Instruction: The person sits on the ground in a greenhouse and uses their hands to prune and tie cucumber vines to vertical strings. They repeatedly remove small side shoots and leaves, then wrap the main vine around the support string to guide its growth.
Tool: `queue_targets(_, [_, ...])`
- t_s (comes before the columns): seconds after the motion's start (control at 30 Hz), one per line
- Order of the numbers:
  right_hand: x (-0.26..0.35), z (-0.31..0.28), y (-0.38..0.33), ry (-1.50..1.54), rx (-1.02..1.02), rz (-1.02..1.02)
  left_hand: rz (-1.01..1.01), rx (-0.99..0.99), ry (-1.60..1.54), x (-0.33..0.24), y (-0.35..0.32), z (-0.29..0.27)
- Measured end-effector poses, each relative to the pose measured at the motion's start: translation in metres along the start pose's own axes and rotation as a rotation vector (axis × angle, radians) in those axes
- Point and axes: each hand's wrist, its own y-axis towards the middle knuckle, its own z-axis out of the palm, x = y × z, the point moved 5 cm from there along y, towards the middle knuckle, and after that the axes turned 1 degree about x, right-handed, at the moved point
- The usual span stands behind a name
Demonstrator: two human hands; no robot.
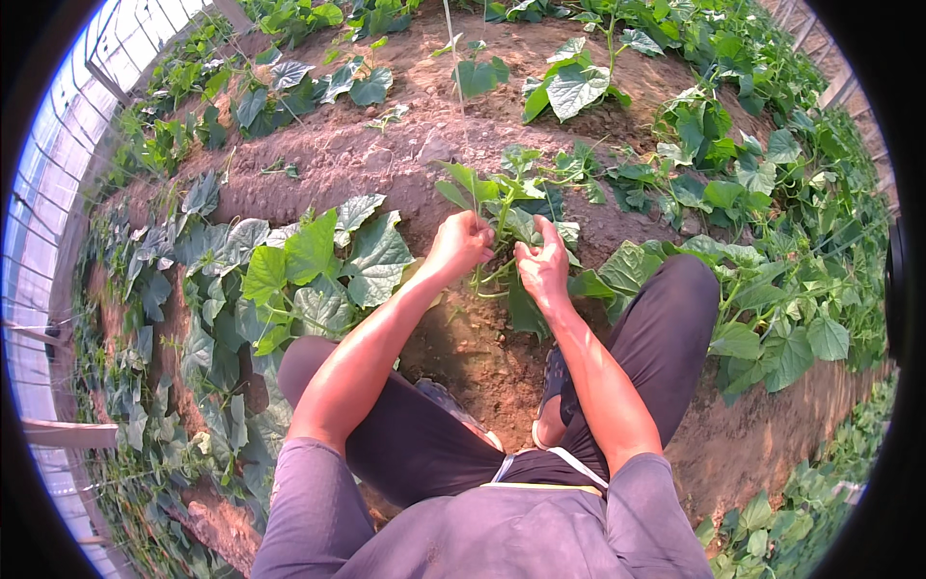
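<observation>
Between my hands stands a leafy green vine (508, 198), which looks like a cucumber plant, with pale stems and broad lobed leaves. My left hand (461, 247) is closed at the plant's left side, fingers curled together. What it pinches is too small to make out. On the other side, my right hand (543, 265) has its thumb and index finger bent in against the leaves and stem. Whatever lies between those fingertips is partly hidden. A thin pale string (453, 68) hangs from above toward the plant, and its lower end is lost among the leaves.
Broad-leaved vines (328, 261) crowd in on my left, and more vines (762, 299) spread on my right. A raised soil ridge (338, 159) crosses ahead. My bent knees (680, 299) flank my arms. A metal frame with clear sheeting (48, 212) curves along the far left.
</observation>
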Motion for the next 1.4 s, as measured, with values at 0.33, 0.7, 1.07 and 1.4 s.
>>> queue_targets(0.33, [-0.002,0.016,-0.013,0.962,0.354,0.835,0.173,0.274,-0.095,-0.020,-0.004,0.016])
queue_targets(0.7, [-0.025,0.024,-0.017,1.043,0.294,0.955,-0.030,0.132,-0.377,-0.022,-0.013,0.019])
queue_targets(1.07, [-0.031,0.027,-0.020,1.333,0.337,0.921,0.162,0.125,0.096,-0.021,-0.006,0.013])
queue_targets(1.4, [-0.014,0.026,-0.027,1.026,0.222,0.662,0.089,0.083,0.106,-0.020,-0.014,0.011])
